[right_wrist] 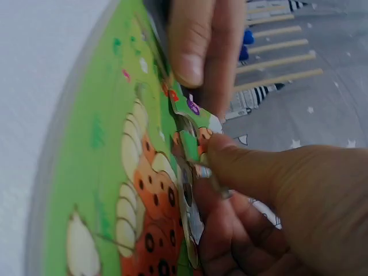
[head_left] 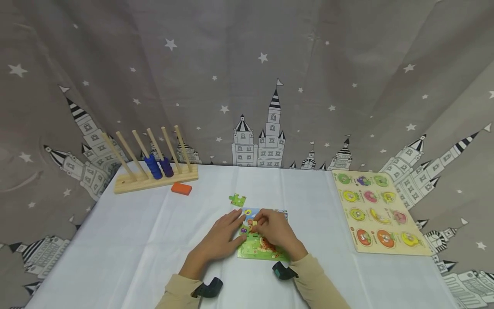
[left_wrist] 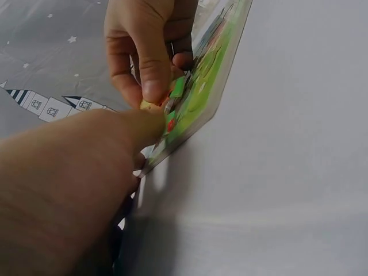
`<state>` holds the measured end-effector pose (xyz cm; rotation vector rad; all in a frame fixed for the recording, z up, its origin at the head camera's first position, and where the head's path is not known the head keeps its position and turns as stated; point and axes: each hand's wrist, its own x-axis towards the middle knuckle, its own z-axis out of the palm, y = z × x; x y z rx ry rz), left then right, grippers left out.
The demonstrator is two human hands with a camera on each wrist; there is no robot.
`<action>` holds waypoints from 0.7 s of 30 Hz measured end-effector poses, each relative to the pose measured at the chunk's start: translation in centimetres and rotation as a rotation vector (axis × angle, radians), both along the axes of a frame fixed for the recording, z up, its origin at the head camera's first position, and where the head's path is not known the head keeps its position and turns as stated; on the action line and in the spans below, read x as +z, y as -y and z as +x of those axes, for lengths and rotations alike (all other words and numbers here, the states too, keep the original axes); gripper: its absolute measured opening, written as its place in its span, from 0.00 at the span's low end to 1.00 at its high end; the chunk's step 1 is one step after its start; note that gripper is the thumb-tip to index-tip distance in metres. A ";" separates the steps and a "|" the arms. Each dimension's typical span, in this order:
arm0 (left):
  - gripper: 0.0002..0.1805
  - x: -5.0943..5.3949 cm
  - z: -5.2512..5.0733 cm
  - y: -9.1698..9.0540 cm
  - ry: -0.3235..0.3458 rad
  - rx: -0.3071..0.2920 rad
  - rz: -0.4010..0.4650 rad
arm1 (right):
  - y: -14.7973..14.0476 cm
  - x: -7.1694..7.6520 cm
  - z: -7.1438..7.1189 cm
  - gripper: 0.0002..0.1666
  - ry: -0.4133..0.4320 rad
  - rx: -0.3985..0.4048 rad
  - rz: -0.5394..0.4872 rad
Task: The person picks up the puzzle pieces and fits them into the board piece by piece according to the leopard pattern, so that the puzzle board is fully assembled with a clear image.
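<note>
A jigsaw puzzle (head_left: 254, 252) with a green, blue and orange picture lies flat on the white cloth. My right hand (head_left: 278, 231) reaches over it from the right. Between its thumb and fingers it pinches a puzzle piece (right_wrist: 203, 137) with orange and green on it, partly hidden by the fingers. My left hand (head_left: 218, 237) rests along the puzzle's left side, fingers mostly straight. Its thumb touches near a green piece with a purple print (right_wrist: 194, 106), which looks slightly raised. Beyond the left fingertips lies a loose green puzzle piece (head_left: 237, 200).
A wooden peg rack (head_left: 156, 183) with blue and purple rings stands at the back left. An orange block (head_left: 181, 188) lies in front of it. On the right is a wooden fruit puzzle board (head_left: 370, 210). A grey printed curtain (head_left: 247, 64) hangs behind the table.
</note>
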<state>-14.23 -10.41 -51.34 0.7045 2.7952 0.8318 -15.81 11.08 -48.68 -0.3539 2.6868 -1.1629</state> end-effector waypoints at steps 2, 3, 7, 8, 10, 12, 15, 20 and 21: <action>0.33 -0.2 0.0 -0.1 -0.019 0.008 0.008 | 0.2 0.0 0.2 0.07 -0.013 -0.004 0.017; 0.32 -0.4 -0.1 -0.2 -0.029 0.015 0.009 | 0.3 0.0 0.3 0.08 -0.020 -0.002 0.025; 0.29 -0.6 -0.1 -0.5 -0.064 0.051 0.020 | 0.4 0.1 0.7 0.09 -0.056 0.005 0.064; 0.29 -0.7 -0.1 -0.5 -0.073 0.060 0.021 | 0.5 0.0 0.7 0.09 -0.064 0.006 0.076; 0.28 -0.7 -0.1 -0.7 -0.091 0.077 0.029 | 0.6 -0.1 0.8 0.09 -0.079 0.008 0.099; 0.27 -0.7 -0.1 -0.7 -0.100 0.088 0.029 | 0.6 -0.2 0.8 0.09 -0.095 0.012 0.116; 0.27 -0.8 -0.1 -0.8 -0.115 0.096 0.031 | 0.6 -0.2 0.8 0.09 -0.102 0.009 0.122; 0.27 -0.8 -0.1 -1.0 -0.128 0.101 0.027 | 0.7 -0.2 0.9 0.08 -0.117 0.004 0.116; 0.27 -0.8 0.0 -1.0 -0.129 0.102 0.027 | 0.7 -0.3 0.9 0.08 -0.119 0.003 0.116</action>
